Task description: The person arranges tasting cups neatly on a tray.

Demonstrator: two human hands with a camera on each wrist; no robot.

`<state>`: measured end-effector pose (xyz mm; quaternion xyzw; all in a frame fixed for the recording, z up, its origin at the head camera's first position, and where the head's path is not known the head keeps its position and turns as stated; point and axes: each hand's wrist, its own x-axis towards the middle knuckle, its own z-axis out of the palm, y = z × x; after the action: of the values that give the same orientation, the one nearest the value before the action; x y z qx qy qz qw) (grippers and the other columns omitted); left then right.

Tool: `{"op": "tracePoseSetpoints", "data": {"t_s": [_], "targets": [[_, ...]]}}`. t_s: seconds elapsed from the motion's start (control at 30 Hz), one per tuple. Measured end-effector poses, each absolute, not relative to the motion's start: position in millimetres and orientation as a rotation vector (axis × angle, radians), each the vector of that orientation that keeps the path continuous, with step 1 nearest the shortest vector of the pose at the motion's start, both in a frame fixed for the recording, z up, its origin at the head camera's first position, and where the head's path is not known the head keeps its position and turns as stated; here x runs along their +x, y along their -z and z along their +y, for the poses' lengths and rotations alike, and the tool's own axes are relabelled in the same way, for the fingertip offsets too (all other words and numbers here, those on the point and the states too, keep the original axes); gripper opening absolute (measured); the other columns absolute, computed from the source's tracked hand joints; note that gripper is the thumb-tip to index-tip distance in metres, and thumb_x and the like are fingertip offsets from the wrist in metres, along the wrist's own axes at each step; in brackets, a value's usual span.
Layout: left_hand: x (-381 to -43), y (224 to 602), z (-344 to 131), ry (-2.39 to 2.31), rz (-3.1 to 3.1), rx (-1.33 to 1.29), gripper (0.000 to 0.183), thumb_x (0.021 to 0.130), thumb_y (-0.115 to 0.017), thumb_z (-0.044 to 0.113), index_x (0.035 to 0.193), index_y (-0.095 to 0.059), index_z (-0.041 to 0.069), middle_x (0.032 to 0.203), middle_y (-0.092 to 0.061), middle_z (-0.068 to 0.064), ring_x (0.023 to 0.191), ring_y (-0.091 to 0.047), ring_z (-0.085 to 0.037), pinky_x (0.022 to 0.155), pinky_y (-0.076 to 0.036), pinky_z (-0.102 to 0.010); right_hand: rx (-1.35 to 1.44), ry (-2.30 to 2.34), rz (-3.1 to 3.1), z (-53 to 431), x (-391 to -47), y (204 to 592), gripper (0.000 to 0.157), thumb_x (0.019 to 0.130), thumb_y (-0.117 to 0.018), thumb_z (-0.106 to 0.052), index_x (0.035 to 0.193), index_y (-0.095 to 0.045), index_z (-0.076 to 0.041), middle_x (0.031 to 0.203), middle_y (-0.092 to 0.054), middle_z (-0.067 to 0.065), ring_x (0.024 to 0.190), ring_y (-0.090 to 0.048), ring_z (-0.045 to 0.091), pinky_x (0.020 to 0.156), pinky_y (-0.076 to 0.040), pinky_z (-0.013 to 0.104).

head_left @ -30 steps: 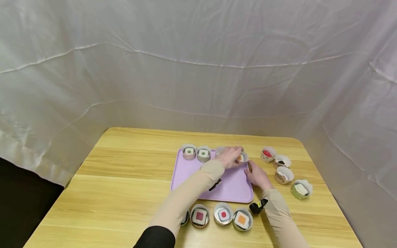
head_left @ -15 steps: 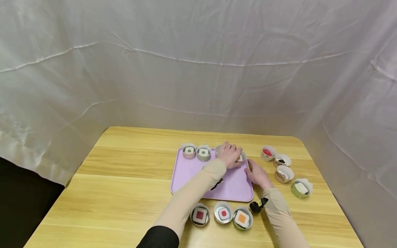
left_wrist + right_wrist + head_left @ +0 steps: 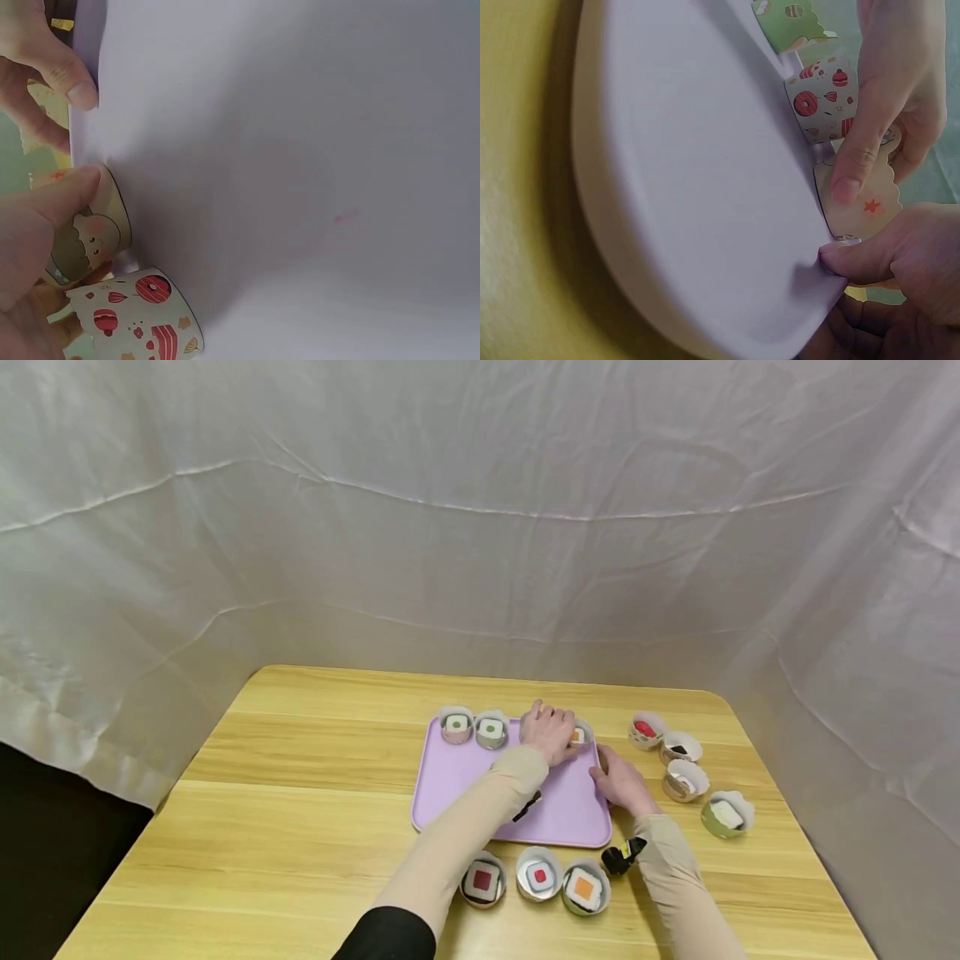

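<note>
My left hand [image 3: 550, 735] holds a beige paper cup [image 3: 105, 217] with a cartoon face, at the far right of the lilac tray [image 3: 566, 822]. Its thumb lies against the cup's side, and a sushi piece with an orange centre [image 3: 577, 737] shows inside. A white cup printed with red sweets [image 3: 821, 97] stands beside it, mostly hidden from the head view by the hand. At the tray's right edge, my right hand [image 3: 622, 783] grips the rim, thumb [image 3: 847, 259] on top and fingers underneath. Two cups with green-centred sushi, one pink [image 3: 456, 737] and one greyish [image 3: 491, 742], stand at the tray's far left.
In front of the tray are cups with a dark red-centred piece [image 3: 482, 881], a red-centred one [image 3: 539, 877] and an orange-centred one [image 3: 585, 887]. Several more cups stand to the right, including a green cup [image 3: 724, 821]. A pale curtain [image 3: 480, 568] hangs behind the table.
My left hand has shifted slightly left along the tray's far side, and the cup with the orange-centred sushi with it. My right hand stays on the tray's edge.
</note>
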<state>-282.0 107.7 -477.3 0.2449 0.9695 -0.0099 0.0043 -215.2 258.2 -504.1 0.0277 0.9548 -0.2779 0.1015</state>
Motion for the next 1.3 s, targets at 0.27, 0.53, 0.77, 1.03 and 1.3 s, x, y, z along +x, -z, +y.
{"op": "tracePoseSetpoints", "data": {"t_s": [0.27, 0.53, 0.77, 1.03, 1.3], "targets": [[-284, 482, 114, 0.026, 3.035, 0.694, 0.060, 0.095, -0.056, 0.062, 0.141, -0.051, 0.023, 0.141, -0.061, 0.004, 0.137, -0.050, -0.017, 0.128, -0.021, -0.040, 0.082, 0.834, 2.829, 260, -216, 507, 0.057, 0.102, -0.048, -0.017, 0.152, -0.032, 0.005, 0.144, -0.046, 0.038, 0.125, -0.053, 0.053, 0.106, -0.044, 0.064], [-282, 476, 108, -0.008, 3.005, 0.711, 0.088, 0.085, -0.073, 0.058, 0.155, -0.033, 0.024, 0.149, -0.053, 0.002, 0.145, -0.041, -0.017, 0.130, -0.018, -0.042, 0.071, 0.832, 2.830, 260, -217, 506, 0.056, 0.102, -0.048, -0.018, 0.152, -0.032, 0.004, 0.145, -0.046, 0.037, 0.129, -0.050, 0.055, 0.109, -0.042, 0.065], [-274, 461, 95, -0.127, 2.993, 0.760, 0.094, 0.084, -0.072, 0.060, 0.158, -0.030, 0.020, 0.156, -0.044, -0.001, 0.150, -0.034, -0.019, 0.130, -0.017, -0.041, 0.077, 0.818, 2.821, 261, -221, 505, 0.056, 0.103, -0.047, -0.018, 0.152, -0.031, 0.005, 0.147, -0.044, 0.037, 0.130, -0.048, 0.056, 0.109, -0.041, 0.066], [-259, 452, 73, -0.334, 2.909, 0.840, 0.097, 0.084, -0.075, 0.056, 0.159, -0.028, 0.016, 0.161, -0.038, -0.007, 0.155, -0.024, -0.026, 0.132, -0.009, -0.043, 0.077, 0.805, 2.824, 260, -222, 505, 0.056, 0.102, -0.049, -0.017, 0.152, -0.032, 0.003, 0.147, -0.045, 0.036, 0.132, -0.046, 0.056, 0.110, -0.040, 0.066], [-249, 446, 38, -0.567, 2.837, 0.857, 0.101, 0.084, -0.075, 0.054, 0.159, -0.025, 0.010, 0.165, -0.027, -0.012, 0.158, -0.014, -0.032, 0.132, -0.005, -0.045, 0.089, 0.815, 2.827, 260, -223, 505, 0.057, 0.102, -0.048, -0.017, 0.153, -0.031, 0.003, 0.148, -0.042, 0.036, 0.134, -0.044, 0.056, 0.113, -0.038, 0.066]]}}
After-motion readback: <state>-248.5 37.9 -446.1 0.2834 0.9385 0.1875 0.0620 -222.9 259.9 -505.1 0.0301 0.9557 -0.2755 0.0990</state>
